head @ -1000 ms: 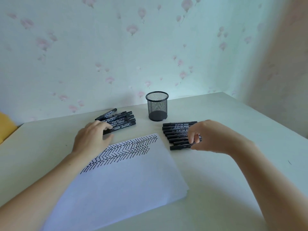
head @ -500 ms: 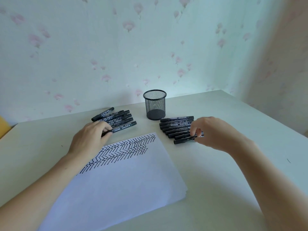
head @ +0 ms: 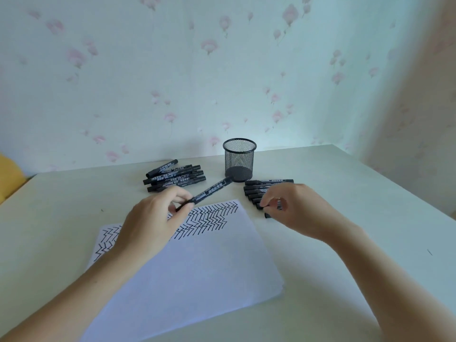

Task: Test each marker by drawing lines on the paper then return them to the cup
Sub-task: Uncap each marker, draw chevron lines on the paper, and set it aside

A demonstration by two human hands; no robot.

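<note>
My left hand [head: 150, 223] pinches a black marker [head: 212, 191] above the top edge of the white paper [head: 197, 272]; its far end points toward the mesh cup [head: 239, 160]. The cup stands upright at the back and looks empty. My right hand [head: 296, 206] rests over a row of black markers [head: 256, 191] to the right of the paper, fingers curled on the nearest ones. Another pile of black markers [head: 175, 177] lies left of the cup. Rows of black zigzag lines [head: 209, 215] cover the top of the paper.
The pale table [head: 357, 218] meets a flowered wall [head: 222, 70] at the back and a second wall on the right. Something yellow [head: 8, 176] shows at the left edge, beyond the table.
My left hand has lifted one marker out of the left pile and brought it right, over the paper's top edge. My right hand stays on the right row of markers.
</note>
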